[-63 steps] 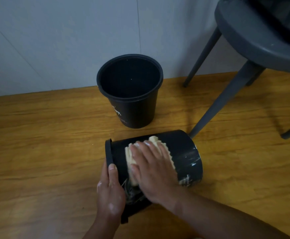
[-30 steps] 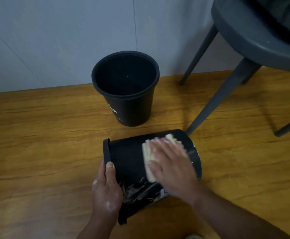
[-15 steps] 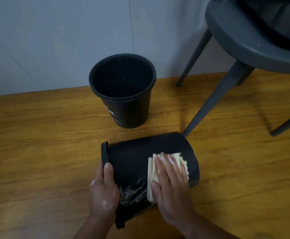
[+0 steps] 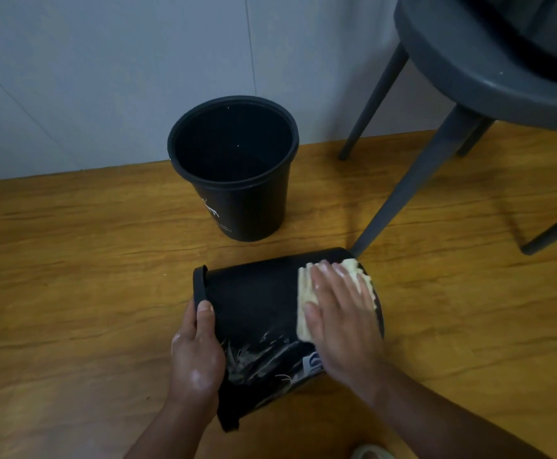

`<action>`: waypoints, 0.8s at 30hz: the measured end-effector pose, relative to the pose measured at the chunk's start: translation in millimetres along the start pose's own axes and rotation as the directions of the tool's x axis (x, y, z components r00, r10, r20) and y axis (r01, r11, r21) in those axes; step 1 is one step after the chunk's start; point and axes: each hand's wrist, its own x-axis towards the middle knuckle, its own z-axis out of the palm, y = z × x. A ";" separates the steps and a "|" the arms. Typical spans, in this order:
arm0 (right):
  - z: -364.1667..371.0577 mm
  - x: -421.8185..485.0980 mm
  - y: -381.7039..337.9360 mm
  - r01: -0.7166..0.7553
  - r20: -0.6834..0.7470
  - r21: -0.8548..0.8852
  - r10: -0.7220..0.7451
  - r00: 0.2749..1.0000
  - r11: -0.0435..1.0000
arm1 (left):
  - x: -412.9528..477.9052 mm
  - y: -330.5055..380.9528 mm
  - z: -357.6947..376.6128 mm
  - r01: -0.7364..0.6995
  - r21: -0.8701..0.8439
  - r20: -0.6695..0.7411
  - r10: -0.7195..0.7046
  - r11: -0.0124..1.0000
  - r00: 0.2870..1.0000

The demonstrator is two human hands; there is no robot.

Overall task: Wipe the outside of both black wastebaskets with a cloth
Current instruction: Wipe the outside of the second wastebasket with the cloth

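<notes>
One black wastebasket (image 4: 257,303) lies on its side on the wooden floor, rim to the left, base to the right. My left hand (image 4: 196,356) grips its rim, thumb over the edge. My right hand (image 4: 343,313) presses flat on a pale yellow cloth (image 4: 303,293) near the basket's base end. White smears show on the basket's near side below my hands. A second black wastebasket (image 4: 250,207) stands upright behind it, near the wall, with a small white print on its side.
A dark grey chair (image 4: 489,67) stands at the right; one leg (image 4: 406,187) reaches the floor just behind the lying basket's base. A grey wall runs along the back. A pale shoe tip (image 4: 371,452) shows at the bottom edge.
My right hand has slid the cloth up and away along the basket's base end, after sweeping it from the middle toward the base. My left hand stays on the rim.
</notes>
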 end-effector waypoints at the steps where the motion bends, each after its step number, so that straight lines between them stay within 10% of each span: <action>1: 1.2 -2.9 -12.0 0.035 0.026 0.006 -0.035 0.999 0.999 | 1.1 0.8 0.1 0.016 -0.005 0.000 -0.016 1.000 1.000; 7: 3.6 -8.5 -39.3 0.220 0.124 -0.009 -0.217 0.968 0.975 | 3.4 6.5 -0.8 0.006 0.021 -0.018 -0.005 1.000 1.000; 24: -9.9 60.8 10.4 -0.079 0.137 -0.090 0.091 0.986 0.993 | -19.0 -6.4 -9.7 -0.113 0.136 0.043 0.108 0.984 0.993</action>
